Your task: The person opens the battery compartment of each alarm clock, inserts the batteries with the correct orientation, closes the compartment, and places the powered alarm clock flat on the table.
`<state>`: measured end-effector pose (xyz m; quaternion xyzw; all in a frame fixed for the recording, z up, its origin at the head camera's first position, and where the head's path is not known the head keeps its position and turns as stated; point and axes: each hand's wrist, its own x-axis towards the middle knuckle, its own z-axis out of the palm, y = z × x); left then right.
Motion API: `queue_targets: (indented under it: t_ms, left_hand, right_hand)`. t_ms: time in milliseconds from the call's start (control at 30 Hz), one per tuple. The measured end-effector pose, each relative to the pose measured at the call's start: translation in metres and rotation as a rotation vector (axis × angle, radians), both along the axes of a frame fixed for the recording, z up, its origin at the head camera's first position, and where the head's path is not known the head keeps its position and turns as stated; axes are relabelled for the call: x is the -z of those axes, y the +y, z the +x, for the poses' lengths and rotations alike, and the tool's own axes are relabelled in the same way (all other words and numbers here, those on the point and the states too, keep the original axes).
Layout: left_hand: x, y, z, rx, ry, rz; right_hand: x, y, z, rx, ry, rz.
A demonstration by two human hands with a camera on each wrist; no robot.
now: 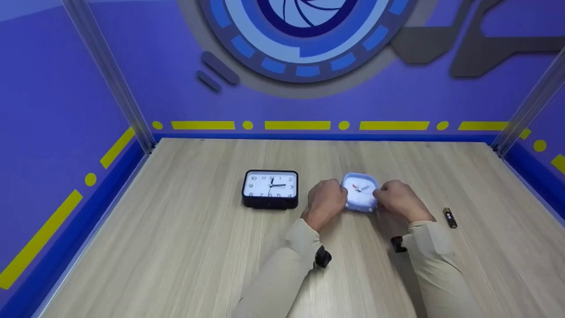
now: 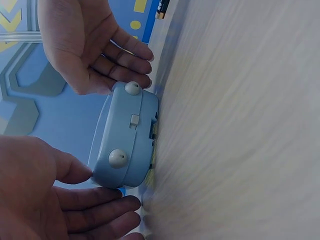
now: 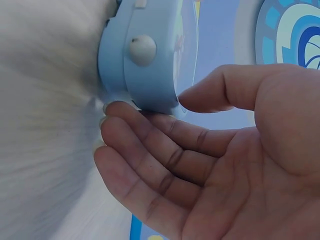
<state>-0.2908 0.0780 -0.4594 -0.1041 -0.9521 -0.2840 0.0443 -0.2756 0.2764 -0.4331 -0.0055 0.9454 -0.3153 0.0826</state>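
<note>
A small light blue alarm clock [image 1: 359, 192] has its dial facing up and its back toward the tabletop; whether it touches the wood I cannot tell. My left hand [image 1: 326, 201] pinches its left side, the thumb at the front edge and the fingers along the side. On the opposite side, my right hand [image 1: 402, 199] pinches the rim between thumb and forefinger, its other fingers loosely bent by the table. Two round white feet show on the clock's near side [image 2: 125, 135] in the left wrist view. Left of the hands sits a black rectangular clock [image 1: 270, 190], dial up.
A black and gold battery [image 1: 450, 217] lies on the wooden table [image 1: 176, 247], right of the right hand. Blue panels with yellow marks [image 1: 300, 125] enclose the back and sides, with metal posts at the corners.
</note>
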Motion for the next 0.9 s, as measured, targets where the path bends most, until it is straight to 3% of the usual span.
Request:
queue_targets:
  t_ms: [267, 433, 900]
  left_hand:
    - [-0.003, -0.002, 0.003, -0.017, 0.023, -0.1]
    - [-0.003, -0.003, 0.005, -0.016, 0.023, -0.088]
    - [0.001, -0.013, 0.014, -0.018, 0.042, -0.081]
  right_hand:
    - [-0.002, -0.005, 0.0, -0.047, 0.014, 0.032]
    - [-0.002, -0.007, 0.001, -0.078, 0.06, 0.08]
    - [-0.004, -0.021, 0.009, -0.122, 0.063, 0.156]
